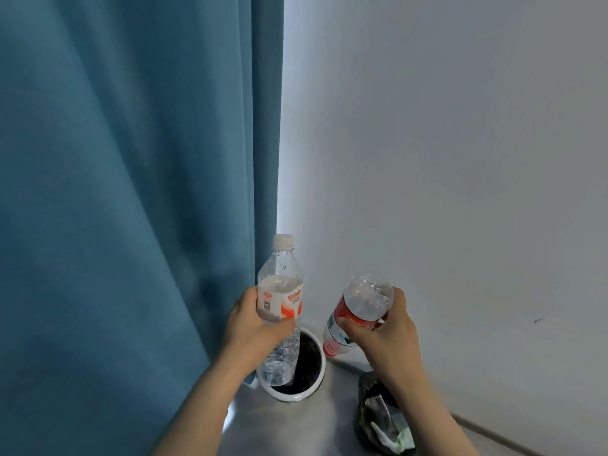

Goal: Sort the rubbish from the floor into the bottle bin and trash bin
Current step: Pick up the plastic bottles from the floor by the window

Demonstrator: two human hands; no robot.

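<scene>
- your left hand (253, 327) grips the white-capped bottle (281, 278) at its orange and white label, fingers curled round the body, thumb on the near side. bottle upright, cap up, clear.
- your right hand (385, 337) grips the red-capped bottle (362, 304) round its red label, fingers clamped on it. bottle tilted, base up, cap pointing down and to the left.
- both bottles are held in the air, apart from each other.
- white-rimmed bin (296, 397): round, dark inside, on the floor (329, 429) in the corner where the blue curtain (131, 192) meets the wall (460, 159). the white-capped bottle's base overlaps its opening in view. its contents: cannot tell.
- black-lined bin (365, 409): on the floor along the wall edge, right of the white-rimmed bin, partly behind your right forearm. it holds crumpled paper (394, 436).
</scene>
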